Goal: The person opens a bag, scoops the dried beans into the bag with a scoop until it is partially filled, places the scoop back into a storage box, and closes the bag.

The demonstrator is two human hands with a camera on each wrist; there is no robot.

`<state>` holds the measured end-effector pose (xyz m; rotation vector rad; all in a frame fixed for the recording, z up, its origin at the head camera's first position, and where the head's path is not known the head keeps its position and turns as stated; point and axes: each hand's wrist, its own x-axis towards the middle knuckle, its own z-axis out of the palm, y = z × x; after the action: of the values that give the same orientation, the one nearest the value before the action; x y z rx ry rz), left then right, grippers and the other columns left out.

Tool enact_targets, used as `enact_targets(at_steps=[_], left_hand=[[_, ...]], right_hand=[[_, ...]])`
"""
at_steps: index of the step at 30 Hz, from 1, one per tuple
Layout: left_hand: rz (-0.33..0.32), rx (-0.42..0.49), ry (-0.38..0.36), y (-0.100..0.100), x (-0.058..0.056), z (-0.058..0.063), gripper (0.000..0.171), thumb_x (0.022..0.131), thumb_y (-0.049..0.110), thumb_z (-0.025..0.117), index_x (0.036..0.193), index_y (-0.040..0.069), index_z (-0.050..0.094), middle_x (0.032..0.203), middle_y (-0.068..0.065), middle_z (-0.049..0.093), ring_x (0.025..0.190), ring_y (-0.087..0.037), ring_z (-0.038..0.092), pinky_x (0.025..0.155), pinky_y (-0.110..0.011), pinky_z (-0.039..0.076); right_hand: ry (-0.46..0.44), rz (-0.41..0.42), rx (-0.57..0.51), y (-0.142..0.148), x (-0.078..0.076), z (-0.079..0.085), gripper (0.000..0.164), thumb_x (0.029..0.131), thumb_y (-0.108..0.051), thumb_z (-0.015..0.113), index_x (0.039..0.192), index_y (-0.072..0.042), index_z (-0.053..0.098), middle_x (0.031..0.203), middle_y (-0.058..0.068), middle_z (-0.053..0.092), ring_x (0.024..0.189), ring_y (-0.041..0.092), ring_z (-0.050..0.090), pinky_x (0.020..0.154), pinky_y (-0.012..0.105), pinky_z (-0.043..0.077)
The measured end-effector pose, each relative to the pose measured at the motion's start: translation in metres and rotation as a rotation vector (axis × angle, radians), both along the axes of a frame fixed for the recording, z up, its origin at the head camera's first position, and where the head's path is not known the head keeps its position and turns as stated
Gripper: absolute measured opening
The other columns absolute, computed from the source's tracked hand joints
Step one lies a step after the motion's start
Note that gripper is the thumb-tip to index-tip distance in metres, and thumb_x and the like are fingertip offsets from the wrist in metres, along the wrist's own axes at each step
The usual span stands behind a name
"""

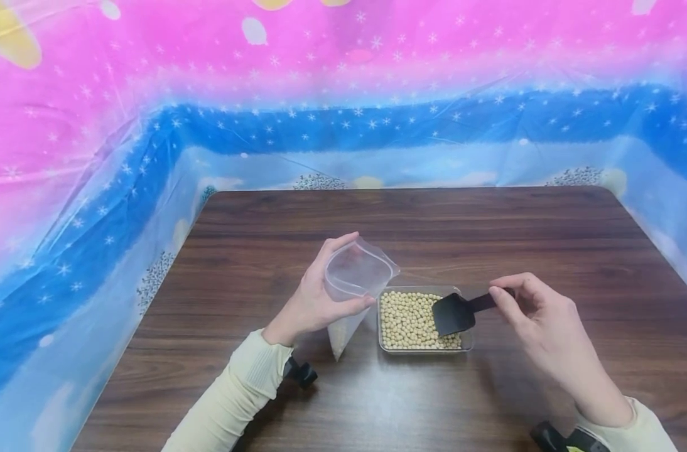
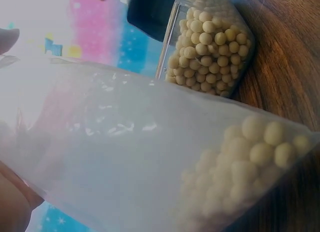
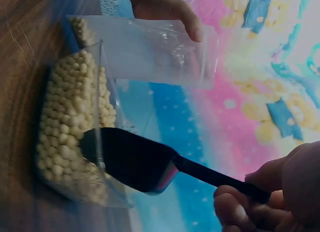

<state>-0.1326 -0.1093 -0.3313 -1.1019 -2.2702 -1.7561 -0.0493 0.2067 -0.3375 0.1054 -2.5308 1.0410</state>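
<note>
My left hand (image 1: 312, 295) grips a translucent zip bag (image 2: 110, 137) near its top, thumb and fingers round the spread mouth. Pale round beans (image 2: 250, 162), which look like soybeans, lie in the bag's bottom. Beside the bag stands a clear rectangular container (image 1: 425, 352) holding many of the same beans (image 1: 408, 320). With thumb and fingers my right hand (image 1: 547, 336) pinches the handle of a black scoop (image 3: 135, 157). The scoop's front edge dips into the beans at the container's right side. Whether beans lie in the scoop is hidden.
A dark wood-grain table (image 1: 462, 232) carries the container. Behind and beside it hangs a pink and blue patterned cloth (image 1: 343, 125). Black straps with devices sit at both wrists, below the pale sleeves (image 1: 230, 389).
</note>
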Motion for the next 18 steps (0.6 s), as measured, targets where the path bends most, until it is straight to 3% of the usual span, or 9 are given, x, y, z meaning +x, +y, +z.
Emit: enact_targets(at_steps=[3, 8, 13, 18], left_hand=[[-0.001, -0.004, -0.007, 0.001, 0.000, 0.001, 0.083, 0.073, 0.000, 0.081, 0.143, 0.003, 0.037, 0.126, -0.020, 0.049, 0.110, -0.039, 0.052, 0.091, -0.058, 0.047], [-0.005, -0.002, -0.012, 0.000, 0.001, 0.001, 0.082, 0.074, -0.001, 0.079, 0.143, 0.001, 0.036, 0.126, -0.020, 0.048, 0.109, -0.040, 0.052, 0.090, -0.059, 0.048], [-0.007, 0.003, -0.002, 0.000, 0.001, 0.001, 0.083, 0.074, -0.001, 0.080, 0.144, 0.003, 0.036, 0.126, -0.020, 0.048, 0.110, -0.040, 0.051, 0.090, -0.059, 0.047], [-0.008, 0.003, 0.015, 0.001, 0.000, 0.000, 0.083, 0.074, 0.000, 0.081, 0.144, 0.003, 0.037, 0.125, -0.021, 0.049, 0.111, -0.040, 0.051, 0.091, -0.059, 0.047]], right_hand=[[-0.129, 0.025, -0.061, 0.007, -0.003, -0.008, 0.018, 0.097, -0.025, 0.061, 0.109, -0.013, 0.066, 0.078, -0.001, 0.067, 0.068, 0.009, 0.064, 0.062, 0.016, 0.047], [-0.302, 0.080, -0.313, 0.018, -0.013, -0.031, 0.032, 0.100, -0.023, 0.055, 0.115, 0.005, 0.057, 0.082, 0.013, 0.070, 0.068, 0.016, 0.068, 0.065, 0.024, 0.057], [-0.412, 0.125, -0.510, 0.024, -0.020, -0.054, 0.037, 0.102, -0.020, 0.052, 0.117, 0.013, 0.050, 0.083, 0.011, 0.070, 0.069, 0.013, 0.067, 0.065, 0.027, 0.057], [-0.480, 0.165, -0.697, 0.027, -0.024, -0.068, 0.033, 0.102, -0.017, 0.052, 0.114, 0.012, 0.047, 0.082, 0.007, 0.069, 0.070, 0.012, 0.065, 0.064, 0.025, 0.057]])
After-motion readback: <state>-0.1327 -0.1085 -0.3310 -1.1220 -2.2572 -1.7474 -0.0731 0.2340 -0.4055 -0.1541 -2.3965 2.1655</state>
